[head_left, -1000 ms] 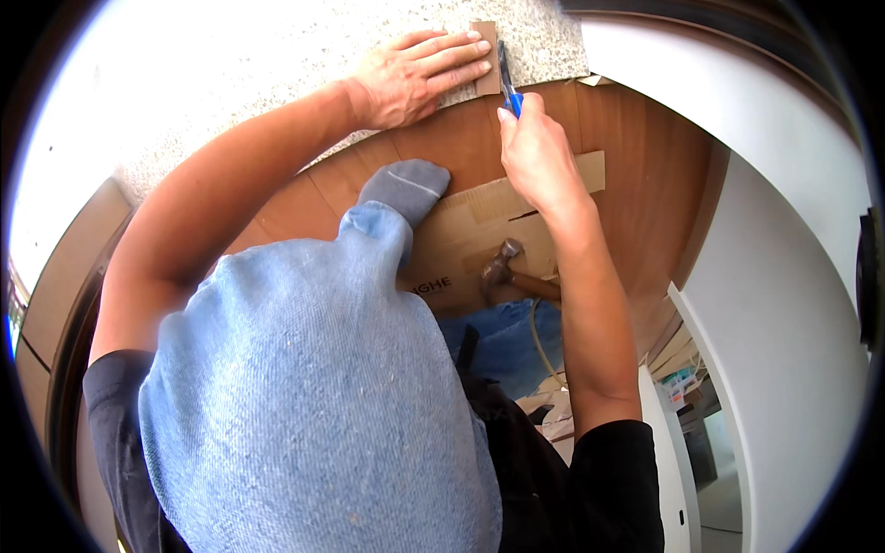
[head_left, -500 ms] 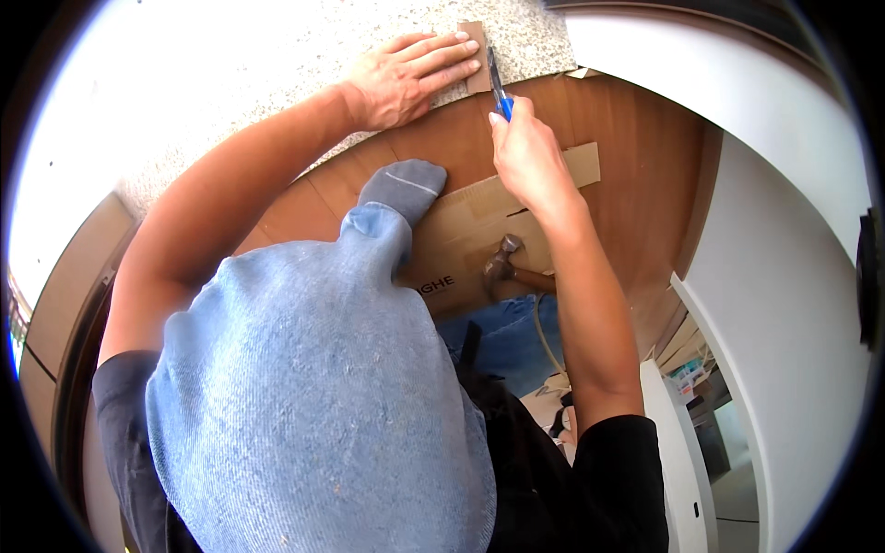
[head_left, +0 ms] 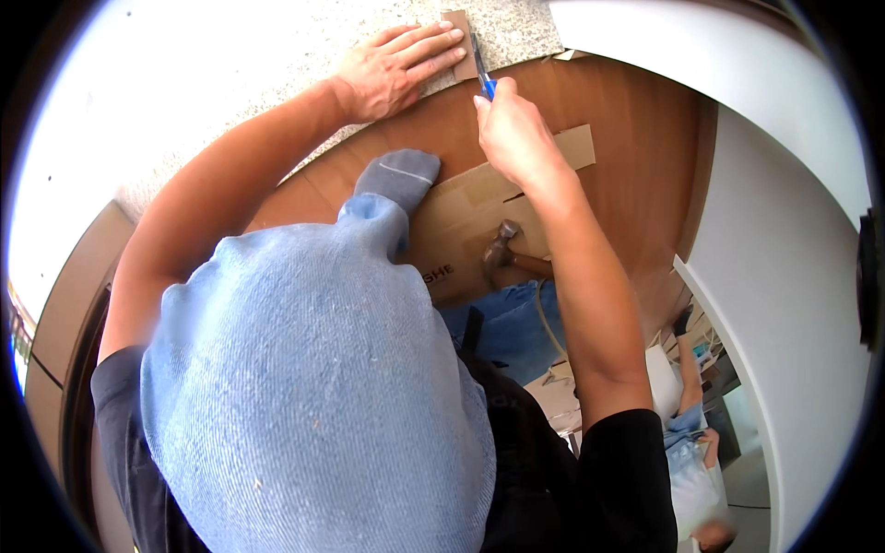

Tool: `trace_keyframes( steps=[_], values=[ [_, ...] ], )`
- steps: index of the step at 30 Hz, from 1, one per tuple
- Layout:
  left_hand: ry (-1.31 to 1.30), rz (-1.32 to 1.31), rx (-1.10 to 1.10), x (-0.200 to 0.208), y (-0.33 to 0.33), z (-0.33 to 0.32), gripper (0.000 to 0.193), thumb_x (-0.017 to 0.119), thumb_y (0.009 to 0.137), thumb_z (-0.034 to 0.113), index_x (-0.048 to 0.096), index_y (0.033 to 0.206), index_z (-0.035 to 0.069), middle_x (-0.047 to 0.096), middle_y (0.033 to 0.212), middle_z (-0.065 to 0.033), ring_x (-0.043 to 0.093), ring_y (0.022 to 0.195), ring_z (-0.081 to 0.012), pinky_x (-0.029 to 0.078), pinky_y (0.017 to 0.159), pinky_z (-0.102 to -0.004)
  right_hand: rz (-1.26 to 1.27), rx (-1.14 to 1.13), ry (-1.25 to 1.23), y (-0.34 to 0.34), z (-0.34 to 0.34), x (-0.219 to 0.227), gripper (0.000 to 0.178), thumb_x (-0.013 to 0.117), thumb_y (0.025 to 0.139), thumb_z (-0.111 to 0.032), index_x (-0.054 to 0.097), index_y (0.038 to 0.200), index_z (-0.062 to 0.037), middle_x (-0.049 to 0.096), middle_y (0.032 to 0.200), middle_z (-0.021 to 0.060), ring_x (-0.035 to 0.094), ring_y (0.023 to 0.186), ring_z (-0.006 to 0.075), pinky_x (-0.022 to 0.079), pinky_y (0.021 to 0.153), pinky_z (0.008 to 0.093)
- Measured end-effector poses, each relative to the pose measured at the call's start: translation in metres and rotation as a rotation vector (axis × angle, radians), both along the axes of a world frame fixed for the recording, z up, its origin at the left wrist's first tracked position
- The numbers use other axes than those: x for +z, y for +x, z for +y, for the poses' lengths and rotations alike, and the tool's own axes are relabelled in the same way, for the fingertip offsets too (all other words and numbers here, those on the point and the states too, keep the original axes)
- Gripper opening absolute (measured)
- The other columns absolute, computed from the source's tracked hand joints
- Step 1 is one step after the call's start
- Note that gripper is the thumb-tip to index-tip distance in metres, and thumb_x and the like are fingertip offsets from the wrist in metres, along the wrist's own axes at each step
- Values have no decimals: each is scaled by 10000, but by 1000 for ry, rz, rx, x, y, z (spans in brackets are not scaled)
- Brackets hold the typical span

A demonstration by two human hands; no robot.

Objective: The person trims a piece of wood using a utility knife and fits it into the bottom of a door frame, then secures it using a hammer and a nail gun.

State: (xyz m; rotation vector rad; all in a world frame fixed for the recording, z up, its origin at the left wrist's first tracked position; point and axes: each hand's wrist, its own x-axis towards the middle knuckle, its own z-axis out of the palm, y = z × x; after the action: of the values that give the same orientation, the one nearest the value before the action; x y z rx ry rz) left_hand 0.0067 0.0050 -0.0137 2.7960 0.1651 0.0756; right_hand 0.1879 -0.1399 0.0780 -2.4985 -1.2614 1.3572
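Knife (head_left: 484,74) in the right hand (head_left: 514,129), and that grip is closed firmly round the blue handle, blade pointing up and away. Across from it, the left hand (head_left: 395,74) lies open, palm down, fingertips pinning a brown strip (head_left: 469,63) to the speckled slab (head_left: 521,32). The strip is right near the slab's front edge, blade running along its right side; whether steel is biting, I cannot tell. So how far along are we? Set-up looks done: strip placed and held, blade alongside. The strip looks like one piece, no offcut visible beside it, so I judge the cutting is at an early stage, most of it left. Below the slab, brown wood (head_left: 636,120); nearer, a socked foot (head_left: 403,177) beside cardboard (head_left: 461,198), with a hammer (head_left: 501,244) lying on that. Far lower right, another person (head_left: 687,461), partly in view.
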Motion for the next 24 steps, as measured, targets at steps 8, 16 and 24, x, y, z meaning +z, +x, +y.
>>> trace_keyframes(
  steps=[8,16,24],
  values=[
    [36,72,-22,4,3,5,858,709,905,257,319,1663,164,306,1725,-32,278,1597,-204,258,1295,-414,-9,25,45,4,-3,-2,375,488,1105,-281,501,1156,90,698,959,364,684,930,538,533,849,597],
    [4,25,0,4,-2,1,855,707,905,258,322,1663,170,308,1724,-31,284,1595,-200,264,1294,-414,9,30,-29,1,2,7,379,483,1105,-270,511,1167,103,698,981,366,688,953,536,536,860,594],
    [7,-3,5,-1,-3,0,858,718,888,245,341,1654,168,324,1717,-25,301,1588,-198,278,1284,-408,-3,22,4,-4,-5,-6,373,494,1103,-270,478,1159,99,701,924,356,697,916,527,547,828,587]
  ],
)
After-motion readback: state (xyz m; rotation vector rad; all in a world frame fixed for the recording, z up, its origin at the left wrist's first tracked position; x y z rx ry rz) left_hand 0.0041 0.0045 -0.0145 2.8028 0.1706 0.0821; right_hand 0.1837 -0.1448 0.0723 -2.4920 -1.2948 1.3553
